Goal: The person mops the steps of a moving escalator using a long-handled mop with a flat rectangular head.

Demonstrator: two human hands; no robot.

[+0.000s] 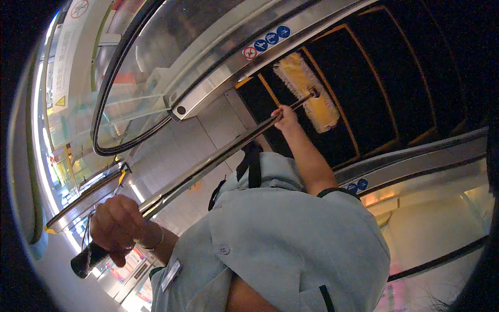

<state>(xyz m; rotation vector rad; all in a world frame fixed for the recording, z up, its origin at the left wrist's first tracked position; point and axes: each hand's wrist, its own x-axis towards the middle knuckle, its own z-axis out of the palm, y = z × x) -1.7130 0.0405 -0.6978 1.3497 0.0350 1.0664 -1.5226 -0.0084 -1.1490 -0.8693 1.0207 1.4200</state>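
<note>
A long metal mop pole runs diagonally in front of my body. My left hand is wrapped around its upper part, beside the black grip at the end. Lower down, my right hand closes around the pole not far from the mop head. That flat dust mop head, yellow with a white fringe, lies on the dark steps of an escalator. Yellow lines mark the step edges. The pole's joint meets the middle of the mop head.
A glass balustrade with a black rubber handrail curves round at the left. Along its metal skirt are round safety stickers. Metal floor plates lie by my feet. Another balustrade panel stands to the right.
</note>
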